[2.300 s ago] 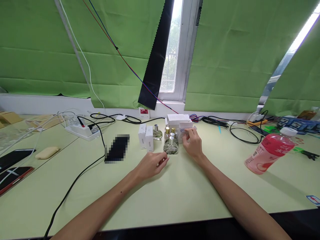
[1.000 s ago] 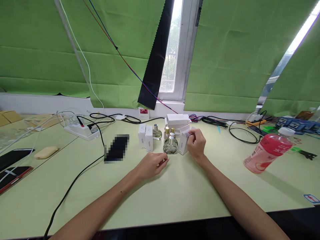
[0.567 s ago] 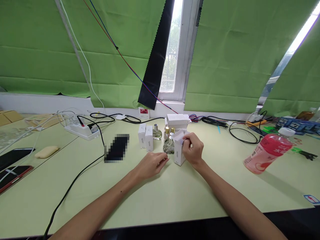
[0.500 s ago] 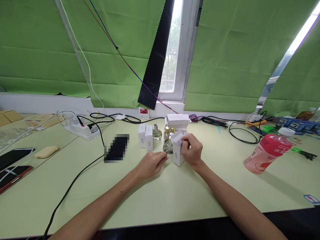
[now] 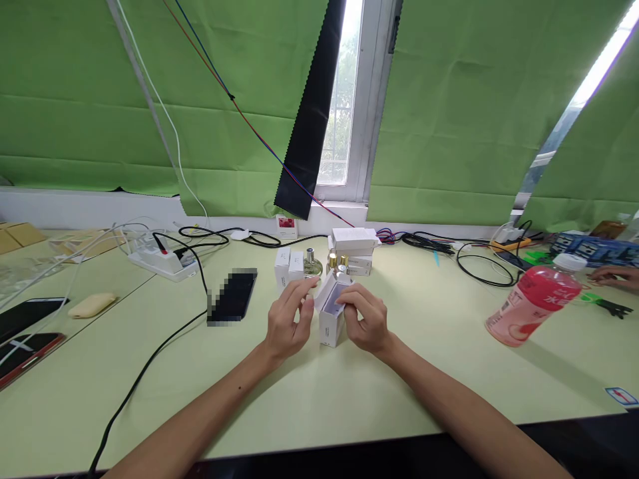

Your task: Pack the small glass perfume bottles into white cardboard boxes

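An upright white carton point(image 5: 329, 326) stands on the table in front of me, its top flaps raised and its inside showing. My right hand point(image 5: 368, 318) grips its right rim, fingertips at the opening. On the carton's left side, my left hand point(image 5: 291, 322) has its thumb and fingers apart with nothing between them. Just behind are glass perfume bottles with metallic caps, among them a round greenish perfume bottle point(image 5: 313, 267), partly hidden by the hands and flaps. Two closed white cartons point(image 5: 283, 266) stand left of it. More white boxes point(image 5: 353, 239) lie stacked at the back.
A dark phone point(image 5: 239, 293) lies on the left, near a black cable. A pink drink bottle point(image 5: 534, 303) stands at right. Power strip point(image 5: 164, 261) and cables line the wall. Another person's hand point(image 5: 616, 276) reaches in at the right edge.
My right hand has brought the open carton left and nearer to me. My left hand has lifted, and its fingers have spread beside the carton. Another person's hand has appeared at far right.
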Available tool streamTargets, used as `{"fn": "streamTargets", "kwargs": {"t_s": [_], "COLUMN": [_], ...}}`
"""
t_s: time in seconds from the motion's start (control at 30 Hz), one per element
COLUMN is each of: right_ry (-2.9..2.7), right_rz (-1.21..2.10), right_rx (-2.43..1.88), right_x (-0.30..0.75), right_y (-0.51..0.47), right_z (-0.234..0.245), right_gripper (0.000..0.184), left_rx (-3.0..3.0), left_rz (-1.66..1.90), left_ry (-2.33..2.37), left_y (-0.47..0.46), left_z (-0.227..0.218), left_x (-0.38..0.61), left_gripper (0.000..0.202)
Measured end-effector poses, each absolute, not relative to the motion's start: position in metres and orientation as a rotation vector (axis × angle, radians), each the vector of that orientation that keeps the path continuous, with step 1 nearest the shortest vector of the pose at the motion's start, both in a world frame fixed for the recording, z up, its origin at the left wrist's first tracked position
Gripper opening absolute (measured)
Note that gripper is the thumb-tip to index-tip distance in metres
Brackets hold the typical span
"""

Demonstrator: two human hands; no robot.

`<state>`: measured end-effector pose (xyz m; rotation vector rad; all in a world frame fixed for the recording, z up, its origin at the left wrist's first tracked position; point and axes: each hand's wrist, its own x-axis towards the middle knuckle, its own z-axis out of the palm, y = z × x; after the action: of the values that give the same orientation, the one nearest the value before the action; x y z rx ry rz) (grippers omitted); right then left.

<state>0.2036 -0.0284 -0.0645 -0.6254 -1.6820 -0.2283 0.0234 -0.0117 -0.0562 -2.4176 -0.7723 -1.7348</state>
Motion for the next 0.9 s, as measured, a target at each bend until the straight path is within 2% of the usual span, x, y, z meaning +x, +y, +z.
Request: {"fn": "streamTargets", "kwargs": {"t_s": [0.2,0.47,0.9], "right_ry": [-1.802,-1.845,-1.929], "right_rz": [-0.077,-0.002,0.111], "right_rx": [-0.512,-0.560,-0.649], "right_x": [0.1990,0.1992,0.2008], "right_y": [-0.0293,-0.0256,-0.0214], "right_z": [-0.0651,-0.0688,-0.0689], "right_gripper": [0.032,0.037,0.042], "left_rx": [-2.376,-2.316,-2.246], "left_rz": [-1.755,-1.744,-1.753], "left_ry": [-0.632,-0.749,-0.952], "left_y": [-0.0128,-0.0123,-0.0070], "left_z": [-0.0553,-0.0520,-0.0530], "left_x": [0.0234,0.0265,0.0254], "left_gripper": [0.033,0.016,0.015]}}
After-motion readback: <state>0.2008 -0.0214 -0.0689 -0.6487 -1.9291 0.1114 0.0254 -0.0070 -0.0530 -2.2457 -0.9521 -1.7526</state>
